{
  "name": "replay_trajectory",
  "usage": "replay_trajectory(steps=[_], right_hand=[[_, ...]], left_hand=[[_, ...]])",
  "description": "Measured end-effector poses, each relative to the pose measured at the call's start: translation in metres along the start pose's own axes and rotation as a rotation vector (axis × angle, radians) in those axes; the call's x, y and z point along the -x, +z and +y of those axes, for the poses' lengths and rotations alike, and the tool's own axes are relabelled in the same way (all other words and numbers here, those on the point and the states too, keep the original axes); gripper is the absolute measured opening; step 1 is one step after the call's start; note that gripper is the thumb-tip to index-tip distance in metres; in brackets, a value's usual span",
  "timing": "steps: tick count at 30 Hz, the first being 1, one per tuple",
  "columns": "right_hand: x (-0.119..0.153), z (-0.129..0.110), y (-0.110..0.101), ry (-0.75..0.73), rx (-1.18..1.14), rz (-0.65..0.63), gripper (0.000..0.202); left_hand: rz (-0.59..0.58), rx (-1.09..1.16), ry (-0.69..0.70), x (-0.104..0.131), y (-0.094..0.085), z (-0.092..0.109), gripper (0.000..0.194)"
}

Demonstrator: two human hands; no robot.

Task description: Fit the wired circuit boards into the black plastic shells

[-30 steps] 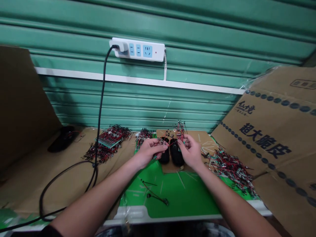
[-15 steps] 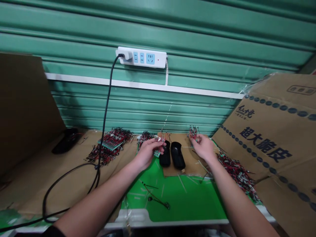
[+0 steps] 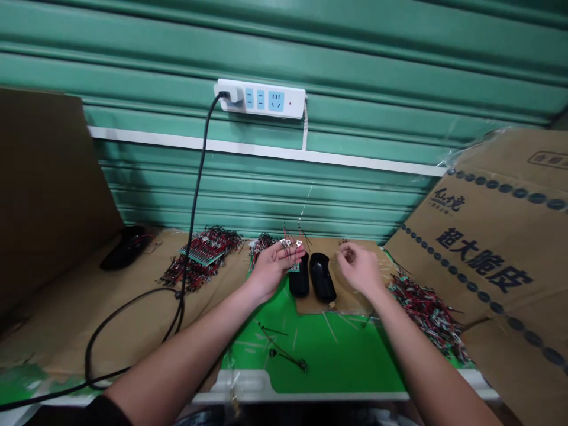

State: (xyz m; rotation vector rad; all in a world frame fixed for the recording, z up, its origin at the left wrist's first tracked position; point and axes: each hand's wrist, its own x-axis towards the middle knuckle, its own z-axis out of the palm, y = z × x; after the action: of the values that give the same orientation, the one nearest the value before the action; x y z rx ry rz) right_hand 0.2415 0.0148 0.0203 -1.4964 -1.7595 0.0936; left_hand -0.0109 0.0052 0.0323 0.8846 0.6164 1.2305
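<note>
My left hand [image 3: 271,269] holds a few small white-and-green circuit boards [image 3: 293,244] with thin red and black wires, laid across its fingers. Just right of it, two black plastic shells [image 3: 322,278] lie side by side on a cardboard sheet [image 3: 350,300]; the left shell is partly behind the boards. My right hand [image 3: 358,265] is over the sheet's right part with fingers curled together; what they hold, if anything, is too small to make out. Behind my left hand sits a small bundle of wired parts [image 3: 262,244].
Wired boards lie piled at left [image 3: 206,251] and at right [image 3: 428,313]. A black cable [image 3: 195,207] runs down from a power strip [image 3: 261,99]. Loose wires [image 3: 284,355] lie on the green surface [image 3: 337,361]. Cardboard [image 3: 501,236] stands at right. A black shell [image 3: 126,248] rests far left.
My left hand has opened out more, showing the boards across its fingers. The red-wired bundle seen at my right hand before no longer shows there, and its fingers are curled closer.
</note>
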Motion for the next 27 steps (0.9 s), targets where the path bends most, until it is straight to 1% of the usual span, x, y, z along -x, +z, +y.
replay_trajectory(steps=[2, 4, 6, 8, 11, 13, 15, 17, 19, 21, 24, 27], right_hand=[[0.010, -0.024, 0.008, -0.013, -0.237, -0.116, 0.030], [0.020, -0.043, 0.018, 0.031, -0.386, -0.212, 0.033], [0.029, -0.055, 0.028, 0.074, -0.523, -0.294, 0.033], [0.034, -0.060, 0.036, 0.112, -0.659, -0.342, 0.033], [0.034, -0.059, 0.041, 0.187, -0.821, -0.359, 0.035], [0.032, -0.057, 0.039, 0.249, -0.888, -0.340, 0.040], [0.029, -0.056, 0.036, 0.282, -0.925, -0.295, 0.044], [0.028, -0.055, 0.034, 0.277, -0.932, -0.250, 0.045], [0.027, -0.054, 0.032, 0.272, -0.922, -0.244, 0.046], [0.028, -0.054, 0.033, 0.277, -0.903, -0.272, 0.046], [0.030, -0.054, 0.035, 0.274, -0.897, -0.293, 0.044], [0.031, -0.055, 0.036, 0.268, -0.915, -0.289, 0.041]], left_hand=[[-0.014, 0.005, 0.008, 0.000, 0.000, -0.002, 0.052], [-0.029, 0.003, 0.022, 0.001, 0.001, -0.005, 0.054], [-0.050, -0.011, 0.027, 0.002, 0.003, -0.008, 0.053], [-0.075, -0.027, 0.019, 0.003, 0.004, -0.011, 0.052], [-0.074, -0.051, 0.033, 0.003, 0.003, -0.013, 0.055], [-0.031, -0.109, 0.066, 0.002, 0.001, -0.012, 0.058], [0.022, -0.225, 0.087, 0.000, 0.000, -0.011, 0.053], [0.052, -0.346, 0.073, -0.001, 0.000, -0.010, 0.039], [0.068, -0.408, 0.038, -0.001, 0.001, -0.010, 0.029], [0.086, -0.437, 0.021, 0.000, 0.002, -0.010, 0.025], [0.113, -0.504, 0.034, 0.003, 0.004, -0.010, 0.021], [0.094, -0.565, 0.051, 0.004, 0.004, -0.010, 0.021]])
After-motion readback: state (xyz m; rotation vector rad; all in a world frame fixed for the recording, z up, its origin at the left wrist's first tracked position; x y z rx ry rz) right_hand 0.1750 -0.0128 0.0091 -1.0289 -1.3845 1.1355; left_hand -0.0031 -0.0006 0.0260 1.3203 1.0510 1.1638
